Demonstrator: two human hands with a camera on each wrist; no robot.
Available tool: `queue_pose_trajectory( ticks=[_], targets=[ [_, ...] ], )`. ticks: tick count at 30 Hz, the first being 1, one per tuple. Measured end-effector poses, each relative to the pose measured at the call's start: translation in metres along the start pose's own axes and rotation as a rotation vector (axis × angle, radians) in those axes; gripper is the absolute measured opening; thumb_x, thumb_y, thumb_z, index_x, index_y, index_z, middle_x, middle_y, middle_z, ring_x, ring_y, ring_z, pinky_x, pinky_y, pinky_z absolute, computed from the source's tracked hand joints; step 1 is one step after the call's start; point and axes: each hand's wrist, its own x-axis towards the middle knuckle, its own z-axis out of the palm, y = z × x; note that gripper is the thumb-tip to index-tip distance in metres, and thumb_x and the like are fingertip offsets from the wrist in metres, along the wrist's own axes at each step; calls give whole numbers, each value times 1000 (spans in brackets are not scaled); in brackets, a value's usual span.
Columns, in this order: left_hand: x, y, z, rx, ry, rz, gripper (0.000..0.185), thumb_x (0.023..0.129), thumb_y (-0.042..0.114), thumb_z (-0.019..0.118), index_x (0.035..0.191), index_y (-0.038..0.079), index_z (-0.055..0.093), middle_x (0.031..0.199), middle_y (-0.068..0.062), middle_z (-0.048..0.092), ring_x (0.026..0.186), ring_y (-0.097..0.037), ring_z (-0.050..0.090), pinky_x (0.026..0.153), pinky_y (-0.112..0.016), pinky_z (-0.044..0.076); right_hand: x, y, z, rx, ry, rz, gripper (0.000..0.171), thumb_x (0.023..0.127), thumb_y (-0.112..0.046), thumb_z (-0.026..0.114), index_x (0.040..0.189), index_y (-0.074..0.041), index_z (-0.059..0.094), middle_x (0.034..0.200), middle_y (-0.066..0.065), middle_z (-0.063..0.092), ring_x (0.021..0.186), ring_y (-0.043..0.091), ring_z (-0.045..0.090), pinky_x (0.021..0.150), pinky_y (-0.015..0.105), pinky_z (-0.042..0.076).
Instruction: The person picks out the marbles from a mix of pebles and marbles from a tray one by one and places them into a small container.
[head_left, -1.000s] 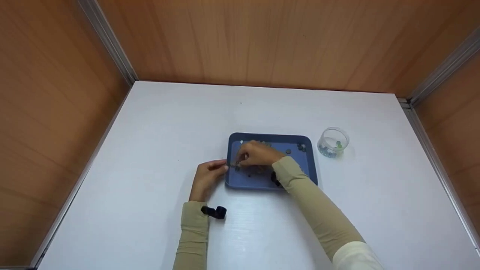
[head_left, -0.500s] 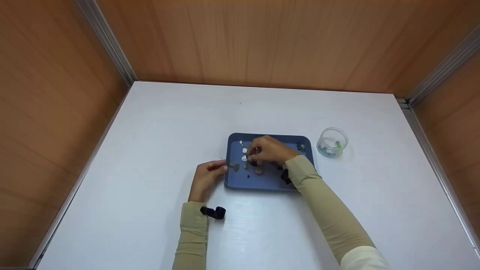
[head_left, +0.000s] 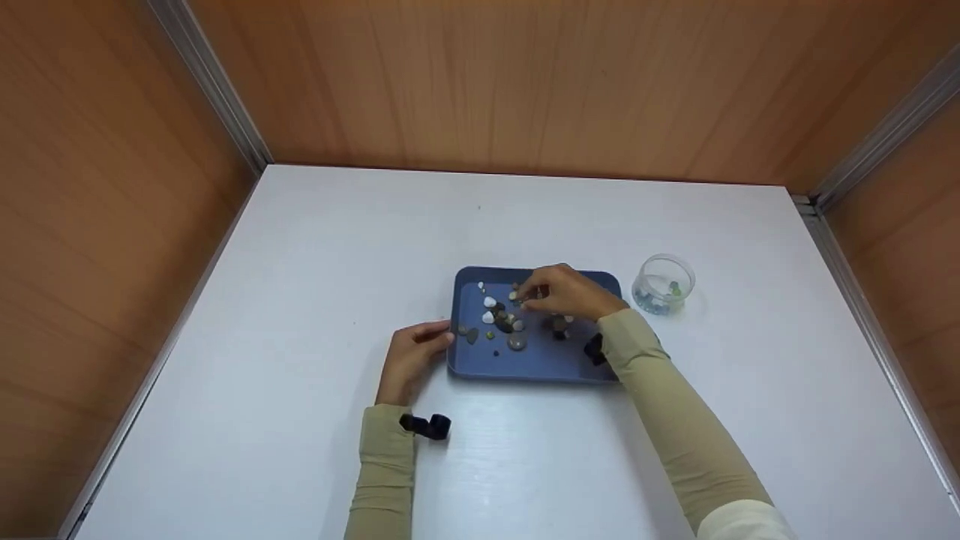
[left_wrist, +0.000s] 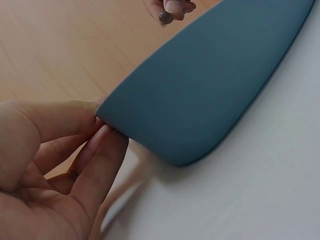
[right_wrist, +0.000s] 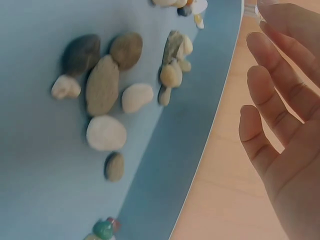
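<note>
White worktop (head_left: 300,300) lying bare-surfaced inside booth. Wood-grain walls (head_left: 487,82) standing along far, left and right edges, metal strips (head_left: 217,82) running up both far corners. Tiny dark speck (head_left: 479,207) sitting near worktop's far edge, well apart from everything else.

A white tabletop (head_left: 315,285) is enclosed on 3 sides by wood-grain walls (head_left: 480,82), joined at the corners by grey metal strips (head_left: 214,82).

Matt blue plastic tray (head_left: 540,364), smooth pebbles (right_wrist: 102,85), clear glass bowl (head_left: 664,283).
</note>
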Motion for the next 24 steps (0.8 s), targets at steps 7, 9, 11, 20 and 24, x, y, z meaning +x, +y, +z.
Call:
queue_pose_trajectory(
  ticks=[7,9,11,20,24],
  targets=[
    [0,-2,-1,6,-6,11,31,82,6,75,112,2,70,118,-14,67,105,-19,62,88,-28,54,-11,8,-7,6,52,-3,19,89,-16,69,104,-5,73,94,7,67,81,17,59,68,31,49],
    [-1,-2,-2,20,-4,16,31,82,7,74,112,2,70,117,-14,67,103,-18,62,86,-28,54,-14,11,-9,0,72,-14,19,89,-15,69,104,-5,73,94,8,67,80,17,59,68,32,49],
    [-2,-1,-2,35,-1,22,30,82,7,74,112,2,70,115,-14,68,100,-17,63,84,-27,55,-17,14,-11,-1,93,-21,18,89,-14,69,104,-5,73,94,8,67,79,17,59,68,32,50],
    [-3,0,-2,51,-3,24,31,83,7,74,113,2,70,117,-15,67,99,-16,63,87,-28,55,-33,25,-21,26,174,16,16,88,-15,70,102,-9,74,93,4,68,77,15,57,65,27,48],
    [-4,1,-2,52,4,14,30,83,7,74,112,2,70,116,-14,68,100,-18,63,87,-29,55,-40,31,-26,-4,219,30,17,87,-18,71,101,-9,74,92,2,69,77,14,57,66,27,47]
  ],
)
